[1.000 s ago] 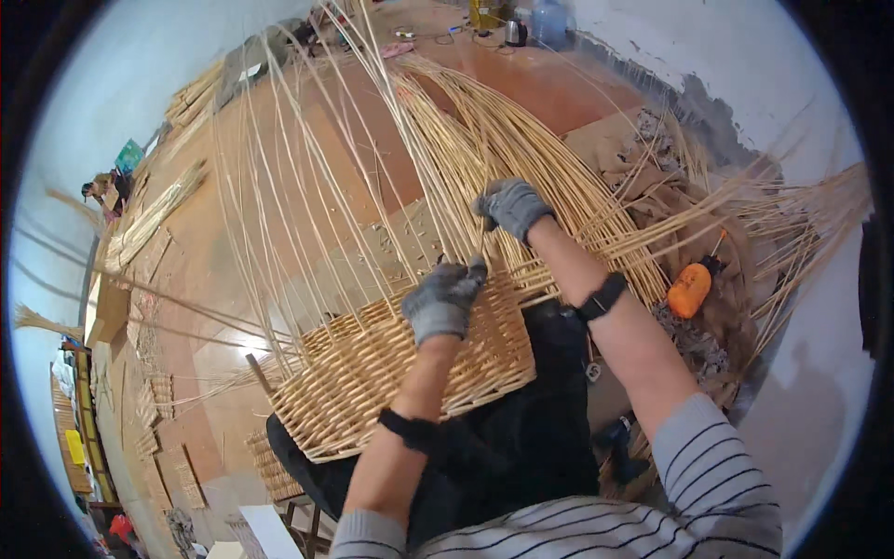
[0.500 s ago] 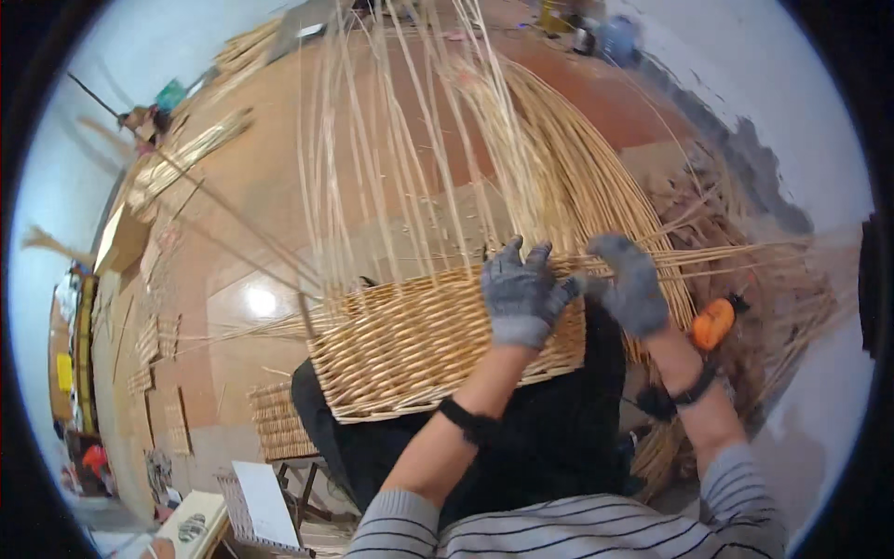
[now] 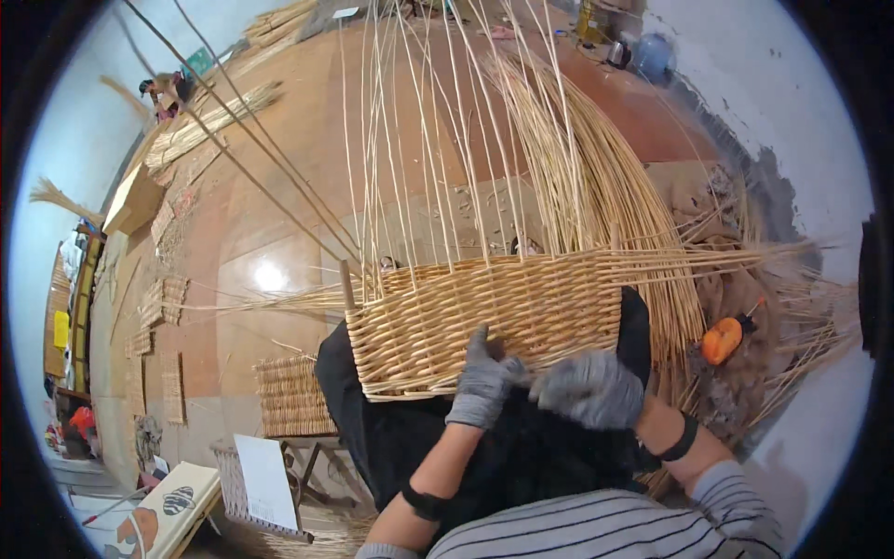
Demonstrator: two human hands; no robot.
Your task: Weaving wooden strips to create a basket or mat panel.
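The half-woven wicker basket (image 3: pixel 484 317) rests on the lap; several wall rows are done, while tall stakes (image 3: pixel 419 140) above remain unwoven. Left hand (image 3: pixel 484 382) presses its near wall, fingers spread; right hand (image 3: pixel 591 387) curls beside, grip unclear.

The floor (image 3: pixel 307 149) was smooth reddish-brown tile, with a bright light reflection (image 3: pixel 269 276) at centre left. A pale, stained wall (image 3: pixel 782 102) ran along the upper right. Bundles of willow rods (image 3: pixel 219 116) lay in the upper left. Woven panels (image 3: pixel 163 300) lay flat at the left edge. A small wooden table (image 3: pixel 307 447) stood at lower centre-left.
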